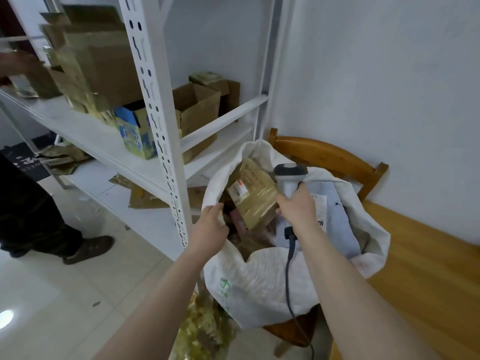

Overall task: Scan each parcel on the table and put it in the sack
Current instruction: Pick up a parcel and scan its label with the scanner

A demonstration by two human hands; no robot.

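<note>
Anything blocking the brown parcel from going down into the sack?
Nothing visible. The left hand holds the sack open at its rim, and the brown parcel already lies in its mouth among other parcels. The right hand grips the scanner beside it.

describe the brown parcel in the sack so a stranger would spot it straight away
Find the white sack on the wooden chair. At its open mouth sits a brown parcel. Unlike the pale blue parcel beside it, it bears a white label with red.

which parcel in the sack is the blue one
The pale blue parcel with a white label, at the sack's right side beneath the right hand; the others showing are brown.
</note>
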